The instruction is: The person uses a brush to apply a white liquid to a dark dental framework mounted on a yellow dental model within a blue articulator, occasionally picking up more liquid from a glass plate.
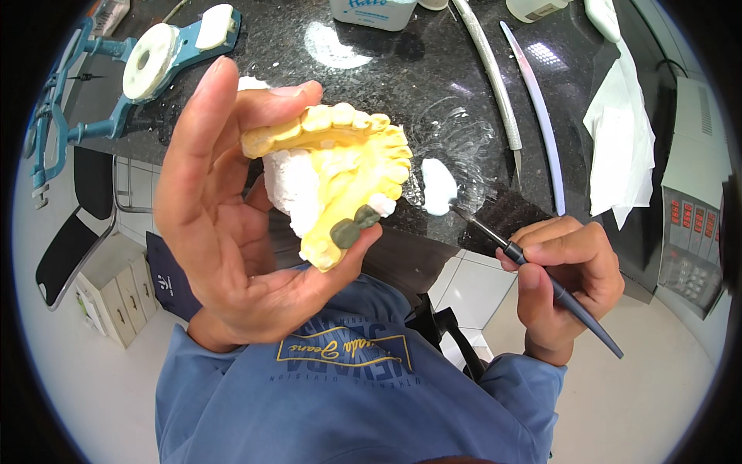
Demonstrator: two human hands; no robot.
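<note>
My left hand [224,224] grips a yellow dental cast [340,158] above the counter, thumb on its near side and fingers behind. Rough white plaster [291,189] fills part of the arch. Two dark grey tooth caps [346,232] sit on the near side of the arch, beside a white tooth piece [382,204]. Between thumb and fingers, my right hand [568,271] holds a slim dark brush [487,230]. Its tip meets the edge of a white paste mound [439,187] on the counter; the bristles are too small to make out.
Beyond my right hand lie a knife with a textured metal handle [495,77], a bluish curved stick [537,116] and white tissue [621,147]. A blue articulator [174,69] stands far left. A plastic tub [375,14] is at the back; a device with red displays [692,220] stands right.
</note>
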